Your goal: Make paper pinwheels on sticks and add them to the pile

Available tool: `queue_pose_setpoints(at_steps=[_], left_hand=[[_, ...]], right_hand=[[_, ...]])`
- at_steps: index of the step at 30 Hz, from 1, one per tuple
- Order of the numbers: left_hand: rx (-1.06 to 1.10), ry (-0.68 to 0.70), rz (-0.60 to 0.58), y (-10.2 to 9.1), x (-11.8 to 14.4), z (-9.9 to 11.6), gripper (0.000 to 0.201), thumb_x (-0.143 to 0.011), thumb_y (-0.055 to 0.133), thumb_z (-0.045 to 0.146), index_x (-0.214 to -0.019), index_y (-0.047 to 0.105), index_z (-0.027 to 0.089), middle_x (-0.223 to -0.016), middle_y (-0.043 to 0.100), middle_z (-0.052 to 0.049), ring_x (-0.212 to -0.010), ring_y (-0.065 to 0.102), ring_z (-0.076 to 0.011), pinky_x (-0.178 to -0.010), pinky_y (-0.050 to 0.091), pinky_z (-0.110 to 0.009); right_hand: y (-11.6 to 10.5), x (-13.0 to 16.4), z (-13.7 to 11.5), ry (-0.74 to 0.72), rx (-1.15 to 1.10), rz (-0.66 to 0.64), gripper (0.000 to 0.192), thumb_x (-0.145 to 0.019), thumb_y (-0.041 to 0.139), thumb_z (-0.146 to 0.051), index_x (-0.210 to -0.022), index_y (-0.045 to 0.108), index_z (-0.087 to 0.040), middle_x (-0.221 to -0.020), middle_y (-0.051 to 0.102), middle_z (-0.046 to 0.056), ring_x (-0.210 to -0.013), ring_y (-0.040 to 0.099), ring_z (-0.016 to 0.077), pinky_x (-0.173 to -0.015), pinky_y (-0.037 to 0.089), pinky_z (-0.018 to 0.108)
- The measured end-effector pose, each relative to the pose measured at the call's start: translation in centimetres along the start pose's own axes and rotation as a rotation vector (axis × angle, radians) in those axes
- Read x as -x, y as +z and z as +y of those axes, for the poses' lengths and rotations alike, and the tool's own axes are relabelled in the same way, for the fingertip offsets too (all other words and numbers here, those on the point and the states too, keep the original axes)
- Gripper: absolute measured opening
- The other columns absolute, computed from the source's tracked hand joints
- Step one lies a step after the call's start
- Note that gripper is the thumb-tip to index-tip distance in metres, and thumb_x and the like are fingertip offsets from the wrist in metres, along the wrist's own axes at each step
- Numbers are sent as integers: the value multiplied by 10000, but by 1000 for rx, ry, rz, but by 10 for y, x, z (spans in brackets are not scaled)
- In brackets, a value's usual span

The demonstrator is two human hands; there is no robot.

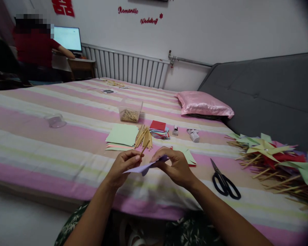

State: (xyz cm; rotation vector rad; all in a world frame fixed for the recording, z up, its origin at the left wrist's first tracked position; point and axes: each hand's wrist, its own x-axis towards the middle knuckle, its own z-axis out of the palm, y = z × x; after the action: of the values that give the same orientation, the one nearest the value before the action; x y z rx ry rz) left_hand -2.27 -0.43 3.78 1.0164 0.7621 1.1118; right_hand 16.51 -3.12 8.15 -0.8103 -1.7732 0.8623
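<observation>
My left hand point(123, 165) pinches a thin wooden stick point(144, 148) and one end of a folded purple paper piece point(146, 166). My right hand point(176, 165) grips the other end of the same purple paper above the bed's near edge. Just beyond my hands lie a bundle of wooden sticks point(143, 136), pale green paper sheets point(122, 135) and a stack of coloured paper squares point(158, 130).
Black scissors point(224, 181) lie right of my right hand. A heap of finished paper pinwheels point(277, 160) fills the right. A clear box of sticks point(130, 110), a clear lid point(55, 120) and a pink pillow point(204, 104) sit on the striped bed point(66, 143). A person point(34, 51) sits at a computer far left.
</observation>
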Motion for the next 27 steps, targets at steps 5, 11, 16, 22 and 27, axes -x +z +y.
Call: queue_pose_setpoints(at_steps=[5,11,16,22,27], left_hand=[[30,48,4,2,-1,-1,179,-523,806,238,-639,702,148,-610,594,1,-524,492,-85,-500,356,-206],[50,103,-23,7,1,0,132,-519,801,192,-617,718,164,-597,613,1,-521,502,-84,-510,375,-211],[17,86,-43,9,2,2,126,-497,806,163,-592,724,176,-569,621,1,-506,505,-89,-502,381,-210],[-10,97,-60,9,2,4,124,-507,811,196,-601,733,174,-589,630,-17,-551,539,-116,-533,403,-226],[-18,117,-85,6,2,3,128,-522,811,216,-620,738,173,-606,616,-20,-569,547,-126,-541,410,-237]], right_hand=[[2,0,-1,-158,63,122,30,-757,661,-218,-782,677,-224,-823,617,38,-782,582,166,-732,464,307],[5,0,0,-215,31,163,71,-754,666,-171,-801,671,-224,-924,641,39,-889,607,170,-809,470,328],[10,2,-1,-219,22,182,93,-740,673,-135,-781,677,-218,-851,678,35,-852,633,173,-788,488,333],[10,3,3,-243,49,206,136,-722,684,-108,-797,681,-221,-839,699,34,-839,647,179,-774,498,331],[11,4,3,-267,60,210,155,-713,683,-93,-797,678,-224,-823,701,32,-825,650,176,-756,500,318]])
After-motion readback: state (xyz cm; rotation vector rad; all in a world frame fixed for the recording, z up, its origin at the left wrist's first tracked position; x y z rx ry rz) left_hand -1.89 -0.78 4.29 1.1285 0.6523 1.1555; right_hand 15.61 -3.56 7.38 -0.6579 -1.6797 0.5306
